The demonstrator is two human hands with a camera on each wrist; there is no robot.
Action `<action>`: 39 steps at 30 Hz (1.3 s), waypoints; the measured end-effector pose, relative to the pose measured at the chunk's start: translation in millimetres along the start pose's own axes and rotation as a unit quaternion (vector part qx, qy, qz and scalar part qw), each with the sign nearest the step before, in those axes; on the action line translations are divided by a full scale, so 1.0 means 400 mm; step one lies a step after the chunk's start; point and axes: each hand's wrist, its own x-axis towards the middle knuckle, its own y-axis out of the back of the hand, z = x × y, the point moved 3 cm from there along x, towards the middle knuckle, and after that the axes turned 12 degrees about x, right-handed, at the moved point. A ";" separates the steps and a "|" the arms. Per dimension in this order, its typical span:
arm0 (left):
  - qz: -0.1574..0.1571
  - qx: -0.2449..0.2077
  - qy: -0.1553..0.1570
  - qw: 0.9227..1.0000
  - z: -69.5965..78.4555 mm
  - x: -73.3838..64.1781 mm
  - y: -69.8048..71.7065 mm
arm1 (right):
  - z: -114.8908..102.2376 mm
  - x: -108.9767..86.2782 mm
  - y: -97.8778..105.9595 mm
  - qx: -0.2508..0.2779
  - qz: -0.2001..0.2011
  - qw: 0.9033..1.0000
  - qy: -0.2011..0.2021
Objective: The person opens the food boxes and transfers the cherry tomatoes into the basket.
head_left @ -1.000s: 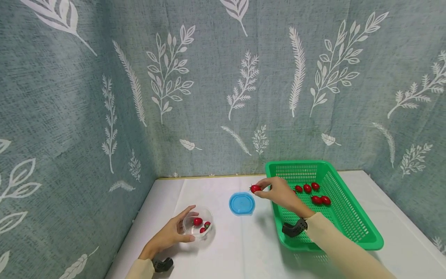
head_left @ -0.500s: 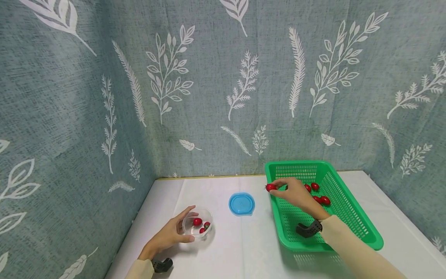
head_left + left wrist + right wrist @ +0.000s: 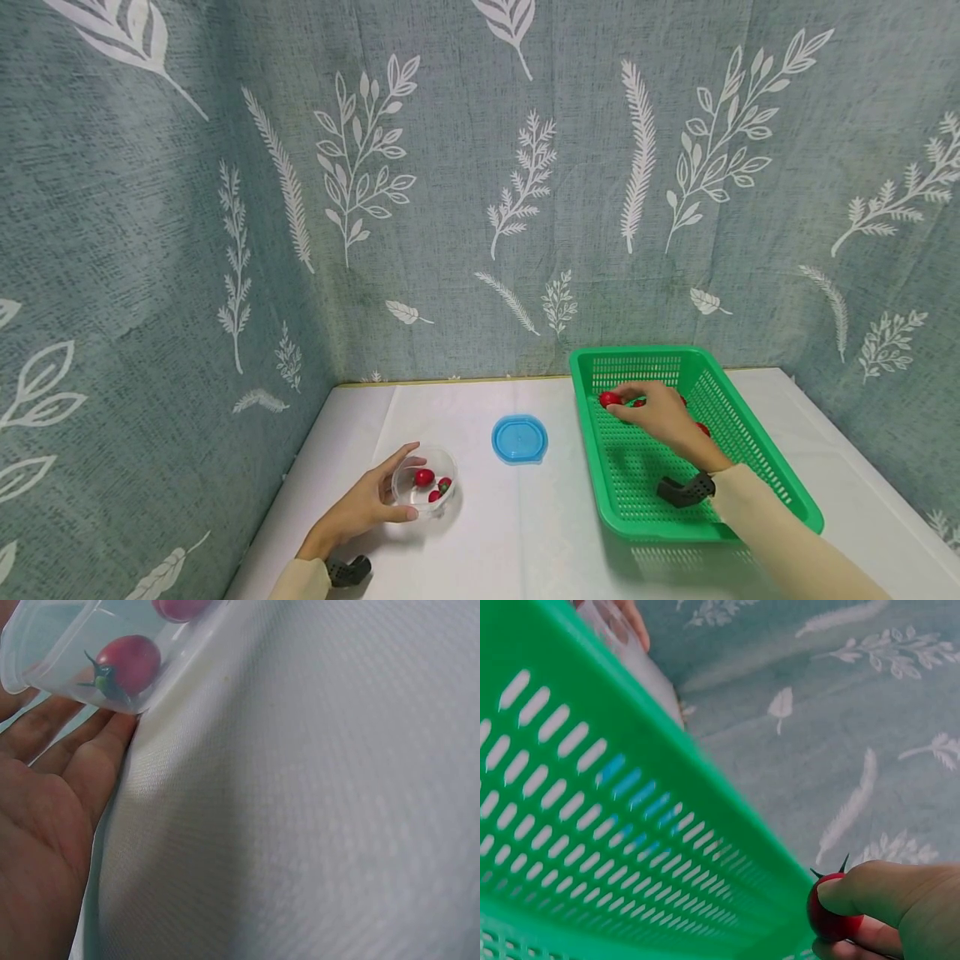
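Note:
My left hand (image 3: 363,504) curves its thumb and fingers round a clear plastic tub (image 3: 410,497) on the table at left. Inside the tub lie three red cherry tomatoes (image 3: 424,477); one shows its green stem (image 3: 105,679) in the left wrist view. Between thumb and fingertips, my right hand (image 3: 663,414) pinches another cherry tomato (image 3: 832,915) with a green, pointed calyx. This hand is over the back left part of a green plastic basket (image 3: 630,483). More cherry tomatoes (image 3: 702,429) lie in the basket, partly hidden behind the hand.
A blue lid (image 3: 519,439) lies flat between tub and basket on the white tabletop (image 3: 480,550). The basket has slotted side walls and a raised rim (image 3: 660,735). Patterned grey-green cloth (image 3: 450,183) hangs behind and along the left side.
My right hand has moved right with the cherry tomato, from beside the blue lid across the basket's left rim to over its inside. My left hand and the tub stay put.

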 end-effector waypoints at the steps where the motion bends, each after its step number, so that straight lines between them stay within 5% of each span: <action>1: 0.000 0.001 -0.001 1.000 0.000 -0.001 0.000 | 0.005 0.001 0.002 -0.002 0.002 1.000 -0.003; 22: 0.006 0.016 0.008 1.000 0.002 -0.005 0.001 | 0.073 0.013 0.044 -0.044 -0.013 0.999 -0.029; 39: 0.006 0.012 0.015 1.000 -0.001 -0.004 0.002 | 0.114 0.018 0.080 -0.139 -0.007 0.989 -0.051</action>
